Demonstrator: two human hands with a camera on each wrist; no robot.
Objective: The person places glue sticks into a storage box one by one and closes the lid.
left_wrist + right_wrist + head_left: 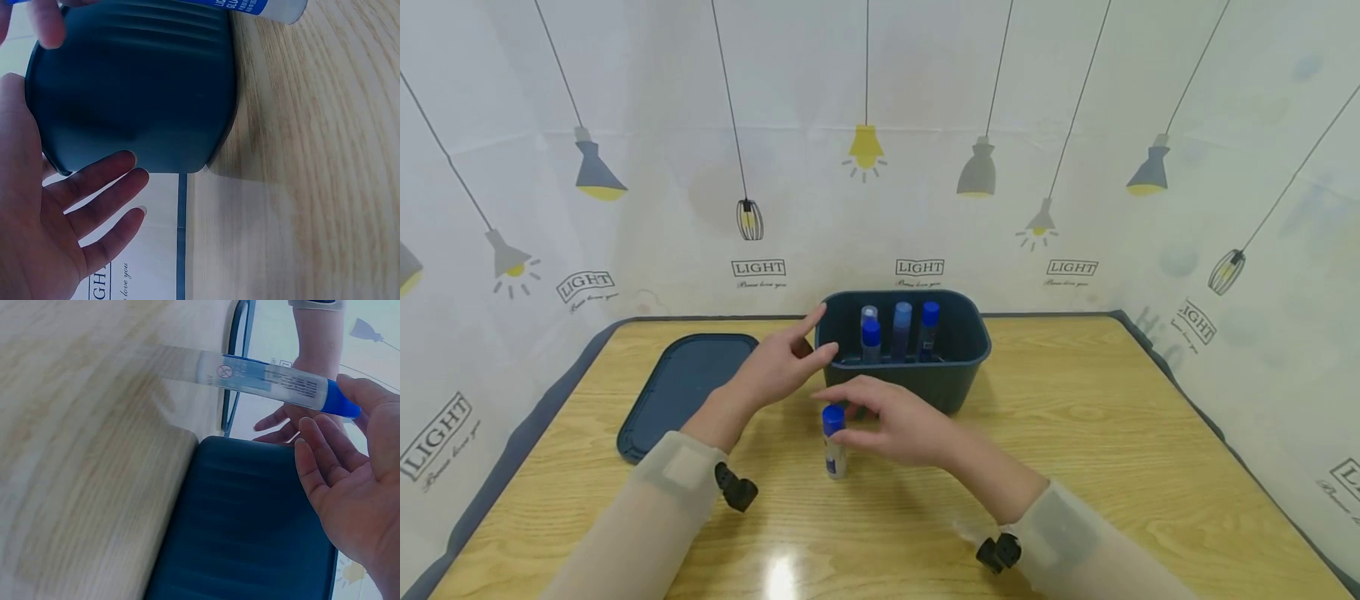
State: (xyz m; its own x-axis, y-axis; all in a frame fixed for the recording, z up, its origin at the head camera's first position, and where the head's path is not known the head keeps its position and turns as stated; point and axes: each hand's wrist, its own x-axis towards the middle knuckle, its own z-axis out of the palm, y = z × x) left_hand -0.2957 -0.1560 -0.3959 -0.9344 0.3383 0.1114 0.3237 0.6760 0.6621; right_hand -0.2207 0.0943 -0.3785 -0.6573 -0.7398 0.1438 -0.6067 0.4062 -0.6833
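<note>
A liquid glue bottle (835,458) with a blue cap stands upright on the table before a dark blue-green bin (910,385). My right hand (902,425) is around its cap, the thumb at the cap and the other fingers loosely extended; in the right wrist view, the fingers (319,450) are apart from the cap. At the bin's left end is my left hand (778,367), its thumb and forefinger by the rim. The left wrist view has its other fingers (106,206) spread beside the bin wall. Several blue-capped bottles (929,321) stand inside the bin.
A flat dark blue lid (688,387) lies on the wooden table (1075,417), left of the bin and partly behind my left arm. Behind the table's back edge hangs a white cloth (820,217) printed with lamps.
</note>
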